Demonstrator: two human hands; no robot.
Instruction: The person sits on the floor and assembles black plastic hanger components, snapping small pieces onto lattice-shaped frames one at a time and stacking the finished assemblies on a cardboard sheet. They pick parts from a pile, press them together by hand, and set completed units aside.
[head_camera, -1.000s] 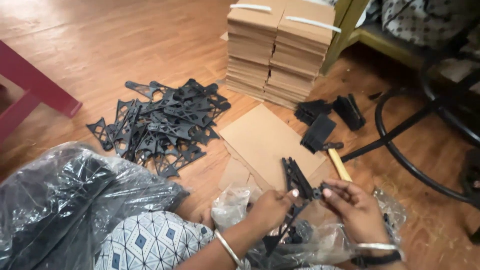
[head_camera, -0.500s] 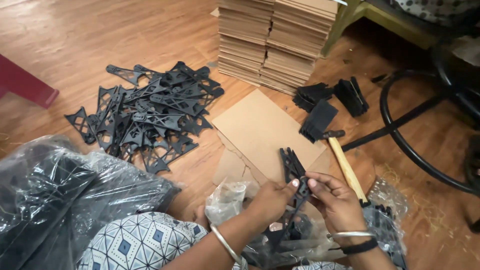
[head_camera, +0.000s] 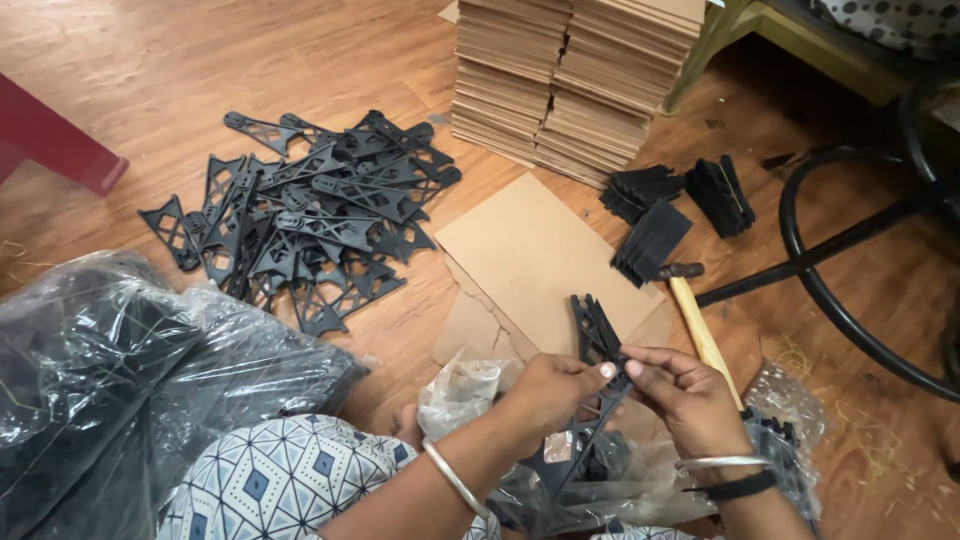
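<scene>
Hands meet low in the head view, over a crinkled clear plastic bag (head_camera: 470, 385) lying on the wooden floor (head_camera: 200, 60). Left hand (head_camera: 548, 392) and right hand (head_camera: 680, 392) both pinch one black plastic bracket (head_camera: 597, 345); each grip is closed on it, thumb and forefinger tips nearly touching at its mid-length.

Bracket: flat, matte black, elongated and tapering, with open lattice cut-outs along its body. It stands tilted, upper end pointing away from the person over the edge of a cardboard sheet (head_camera: 530, 250), lower end running down between the wrists into the bag. Cannot tell whether it is one piece or two pressed together.

Both wrists carry thin metal bangles; right wrist also a dark band.

Surroundings:
- Pile of loose brackets (head_camera: 300, 220) of the same kind, heaped and overlapping, on the floor to the left, well apart from the hands.
- Cardboard sheet: plain brown, flat, with a torn piece under its near edge.
- Stack of cardboard sheets (head_camera: 570, 70) beyond it, two neat columns side by side.
- Bundles of black flat pieces (head_camera: 650, 235), fanned, near the right of the sheet.
- Hammer (head_camera: 700, 325) with pale wooden handle and dark head, just beside the right hand.
- Large bag of glossy clear plastic (head_camera: 110, 380) over dark contents, at far left.
- Curved black tubing (head_camera: 830, 290) on the right.
</scene>
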